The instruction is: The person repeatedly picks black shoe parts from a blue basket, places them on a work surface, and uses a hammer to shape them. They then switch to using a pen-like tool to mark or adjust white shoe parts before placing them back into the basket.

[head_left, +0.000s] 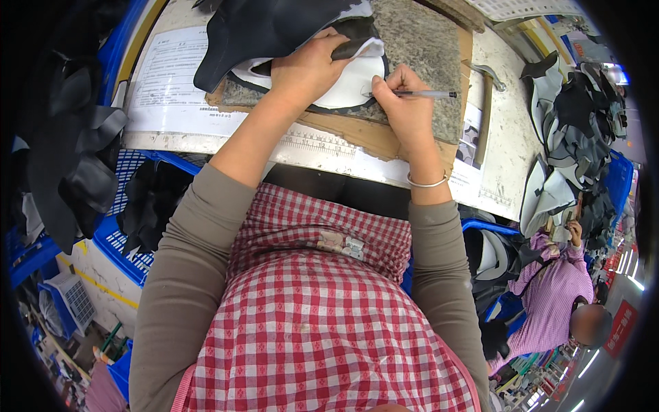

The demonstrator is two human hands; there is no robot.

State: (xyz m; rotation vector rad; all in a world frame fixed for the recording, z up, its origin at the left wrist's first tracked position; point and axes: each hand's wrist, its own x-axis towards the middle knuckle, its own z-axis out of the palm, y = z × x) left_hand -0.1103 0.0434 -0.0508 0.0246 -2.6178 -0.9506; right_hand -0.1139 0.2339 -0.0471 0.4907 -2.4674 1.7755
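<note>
A black leather-like piece with a white lining (257,31) lies on a grey stone slab (429,48), partly folded over. My left hand (309,69) is closed on its raised fold, some of the fingertips hidden by the material. Between the thumb and fingers of my right hand (408,113) is a slim pen (439,94) with a dark cap end. Its tip meets the white lining (357,79) near the piece's right edge. Brown cardboard (350,134) shows under the slab.
A hammer (486,113) lies right of the slab. Printed sheets (168,82) and a ruler strip (309,144) are on the table. Black pieces hang at left above blue crates (123,250). More pieces (583,130) are heaped at right, near a person in a pink checked garment (549,295).
</note>
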